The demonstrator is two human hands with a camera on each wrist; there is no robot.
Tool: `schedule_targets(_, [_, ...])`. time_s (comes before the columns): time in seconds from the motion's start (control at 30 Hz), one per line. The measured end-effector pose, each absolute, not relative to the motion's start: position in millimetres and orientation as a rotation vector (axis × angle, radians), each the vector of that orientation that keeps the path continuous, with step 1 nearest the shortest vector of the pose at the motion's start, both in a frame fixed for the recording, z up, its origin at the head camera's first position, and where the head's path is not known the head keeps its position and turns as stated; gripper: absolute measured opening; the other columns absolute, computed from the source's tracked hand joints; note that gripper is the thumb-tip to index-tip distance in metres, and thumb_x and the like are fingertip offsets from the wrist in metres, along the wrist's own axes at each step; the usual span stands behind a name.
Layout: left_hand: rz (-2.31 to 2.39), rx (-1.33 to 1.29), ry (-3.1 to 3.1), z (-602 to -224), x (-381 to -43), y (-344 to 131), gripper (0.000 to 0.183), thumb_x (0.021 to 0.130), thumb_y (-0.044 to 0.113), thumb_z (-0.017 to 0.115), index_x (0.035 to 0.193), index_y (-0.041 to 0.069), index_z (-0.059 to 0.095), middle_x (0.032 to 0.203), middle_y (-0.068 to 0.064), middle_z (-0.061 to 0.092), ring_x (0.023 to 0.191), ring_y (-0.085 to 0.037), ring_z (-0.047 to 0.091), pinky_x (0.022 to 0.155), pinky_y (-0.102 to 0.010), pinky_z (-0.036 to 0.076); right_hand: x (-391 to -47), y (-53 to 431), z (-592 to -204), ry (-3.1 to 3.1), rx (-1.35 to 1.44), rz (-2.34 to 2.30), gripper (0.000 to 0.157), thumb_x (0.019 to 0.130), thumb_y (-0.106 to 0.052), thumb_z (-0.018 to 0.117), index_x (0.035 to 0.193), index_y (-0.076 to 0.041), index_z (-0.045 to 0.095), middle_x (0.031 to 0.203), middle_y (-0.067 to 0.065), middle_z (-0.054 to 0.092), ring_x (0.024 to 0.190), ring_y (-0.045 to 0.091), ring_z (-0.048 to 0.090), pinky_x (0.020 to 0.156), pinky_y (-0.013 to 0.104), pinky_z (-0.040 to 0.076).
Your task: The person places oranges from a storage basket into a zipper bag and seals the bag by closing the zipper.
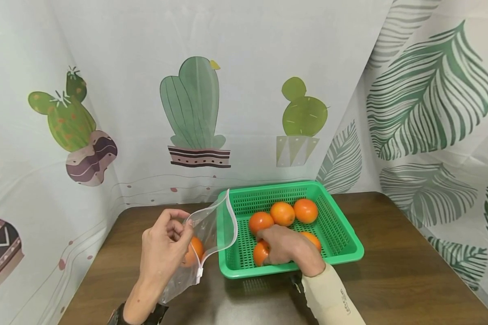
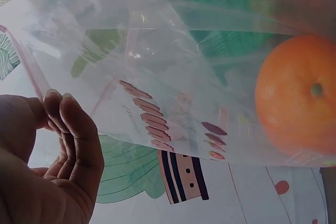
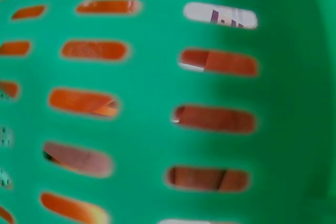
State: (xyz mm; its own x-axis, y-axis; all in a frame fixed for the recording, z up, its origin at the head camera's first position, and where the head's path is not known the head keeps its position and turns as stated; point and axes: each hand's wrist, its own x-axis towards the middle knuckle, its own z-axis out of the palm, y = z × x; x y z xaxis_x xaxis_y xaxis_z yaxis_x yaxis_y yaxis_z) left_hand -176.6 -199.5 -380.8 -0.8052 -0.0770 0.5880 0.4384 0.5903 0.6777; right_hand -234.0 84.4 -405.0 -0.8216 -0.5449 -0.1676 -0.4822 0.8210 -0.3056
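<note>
My left hand (image 1: 162, 250) pinches the top edge of a clear zip bag (image 1: 223, 225), whose mouth gapes toward the right. Inside the bag lies one orange (image 1: 193, 253); the left wrist view shows its small green stem end through the film. Over the front of a green plastic basket (image 1: 341, 259) reaches my right hand (image 1: 286, 246), its fingers curled round an orange (image 1: 260, 253) by the near wall. In the right wrist view the slotted basket wall (image 3: 149, 80) covers most of the hand and fruit.
Several more oranges sit in the basket, among them one at the back right (image 1: 306, 211) and one partly behind the right hand (image 1: 312, 240). The basket stands on a dark wooden table (image 1: 406, 253). A white curtain (image 1: 252, 67) printed with cacti hangs behind.
</note>
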Motion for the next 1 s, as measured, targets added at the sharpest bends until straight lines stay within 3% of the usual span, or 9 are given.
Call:
schedule_targets(0.23, [-1.159,-0.264,-2.260,-381,-177,-199,0.023,0.093,0.009,0.067,0.105,0.028,0.060,0.055,0.013,0.055,0.037,-0.004,0.051,0.035,-0.021,0.035,-235,87,-403,2.766,-0.805,-0.371,0.048,0.069,-0.018,0.085,0.113,-0.019,0.067,0.093,-0.009,0.062,0.083,0.012,0.056,0.078,0.035,0.051])
schedule_targets(0.5, [-1.164,-0.259,-2.270,-382,-176,-200,0.022,0.094,0.010,0.067,0.104,0.027,0.060,0.055,0.012,0.055,0.038,-0.004,0.052,0.034,-0.021,0.035,-232,90,-397,2.818,-0.852,-0.407,0.041,0.067,-0.020,0.084,0.103,-0.021,0.066,0.083,-0.010,0.058,0.076,0.013,0.053,0.070,0.033,0.049])
schedule_targets(0.73, [-1.172,-0.270,-2.262,-381,-177,-199,0.024,0.093,0.006,0.068,0.104,0.026,0.060,0.055,0.012,0.055,0.038,-0.004,0.053,0.033,-0.021,0.035,-227,92,-388,2.854,-0.864,-0.496,0.059,0.069,-0.021,0.084,0.124,-0.017,0.064,0.105,-0.006,0.062,0.092,0.014,0.056,0.078,0.035,0.049])
schedule_targets(1.0, [-1.147,-0.270,-2.266,-381,-177,-199,0.023,0.092,0.005,0.068,0.104,0.024,0.061,0.054,0.012,0.056,0.038,-0.002,0.053,0.032,-0.020,0.034,-224,94,-382,2.919,-0.924,-0.586,0.059,0.069,-0.020,0.085,0.124,-0.020,0.063,0.114,-0.005,0.061,0.095,0.014,0.056,0.080,0.036,0.050])
